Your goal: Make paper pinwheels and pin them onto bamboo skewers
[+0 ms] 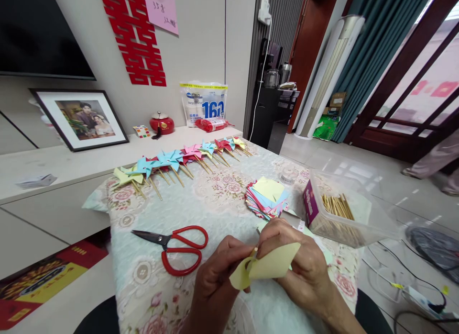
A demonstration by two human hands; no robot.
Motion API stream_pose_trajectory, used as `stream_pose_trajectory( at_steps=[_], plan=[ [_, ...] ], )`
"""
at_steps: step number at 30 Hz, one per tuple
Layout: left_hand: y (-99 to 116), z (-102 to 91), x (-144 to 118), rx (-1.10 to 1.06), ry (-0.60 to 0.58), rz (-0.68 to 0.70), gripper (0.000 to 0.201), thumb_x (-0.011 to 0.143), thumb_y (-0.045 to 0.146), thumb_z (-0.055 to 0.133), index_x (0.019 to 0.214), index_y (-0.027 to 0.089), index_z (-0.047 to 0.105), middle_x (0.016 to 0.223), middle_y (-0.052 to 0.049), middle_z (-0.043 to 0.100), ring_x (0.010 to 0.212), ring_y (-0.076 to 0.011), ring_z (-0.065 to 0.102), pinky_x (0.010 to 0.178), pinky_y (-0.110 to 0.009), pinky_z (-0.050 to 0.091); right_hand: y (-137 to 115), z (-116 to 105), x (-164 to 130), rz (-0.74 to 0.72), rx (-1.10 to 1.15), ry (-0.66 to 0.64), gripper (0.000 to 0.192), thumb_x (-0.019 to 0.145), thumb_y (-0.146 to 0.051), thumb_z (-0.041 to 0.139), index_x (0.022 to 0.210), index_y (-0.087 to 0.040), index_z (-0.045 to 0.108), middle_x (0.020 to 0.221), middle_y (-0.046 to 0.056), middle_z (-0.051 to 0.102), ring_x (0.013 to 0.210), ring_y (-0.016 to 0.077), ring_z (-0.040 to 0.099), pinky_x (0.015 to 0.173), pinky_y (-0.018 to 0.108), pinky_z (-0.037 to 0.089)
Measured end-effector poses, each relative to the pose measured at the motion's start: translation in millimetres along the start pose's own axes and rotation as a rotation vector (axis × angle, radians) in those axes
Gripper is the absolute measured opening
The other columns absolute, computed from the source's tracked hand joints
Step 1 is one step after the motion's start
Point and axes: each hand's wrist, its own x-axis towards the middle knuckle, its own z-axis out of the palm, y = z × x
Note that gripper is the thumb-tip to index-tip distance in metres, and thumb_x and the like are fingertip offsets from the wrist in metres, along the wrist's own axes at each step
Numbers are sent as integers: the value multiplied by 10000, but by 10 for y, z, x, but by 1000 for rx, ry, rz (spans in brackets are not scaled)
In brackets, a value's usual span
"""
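Between my two hands is a pale yellow paper pinwheel [276, 261], its blades partly folded in toward the middle. My left hand [224, 267] pinches it from the left, thumb and fingers close to its centre. From the right, my right hand [301, 262] grips the paper, fingers curled over its upper edge. A small pale tip shows at the centre between the fingertips; what it belongs to is hidden. Red-handled scissors [182, 248] lie left of my hands, blades pointing left. A stack of coloured paper squares [267, 195] sits just beyond my hands, a yellow one on top.
Finished pinwheels on sticks [170, 161] line the table's far edge. A clear plastic box [344, 214] of wooden sticks stands at the right, near a small round clear container [289, 173]. Behind are a framed photo [86, 118], a red jar [162, 123] and a plastic bag [203, 104].
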Motion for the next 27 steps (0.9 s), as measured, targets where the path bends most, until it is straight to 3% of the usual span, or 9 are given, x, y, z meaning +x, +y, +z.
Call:
stream_pose_trajectory(
  at_steps=[9,19,27],
  plan=[
    [37,-4,-17,134,-25,39,312,923,204,584,1166,363,699,900,-7,541,677,-103,540,571,-214,447,-3,-24,-8,5,6,-16,152,858,-41,558,869,-157,656,821,52,644,756,169,599,694,334,459],
    [112,-19,22,488,25,321,354,915,117,534,1199,289,657,901,-23,576,785,-143,578,628,-235,456,23,-3,-11,-51,-80,-5,191,833,-14,524,899,-162,625,815,50,636,735,180,585,702,378,419],
    [166,11,21,603,50,427,351,903,75,495,1178,234,646,900,-30,581,777,-133,598,628,-220,476,20,61,-28,-82,-154,54,194,825,-7,503,864,-162,612,776,60,616,710,192,549,675,391,405]
  ],
)
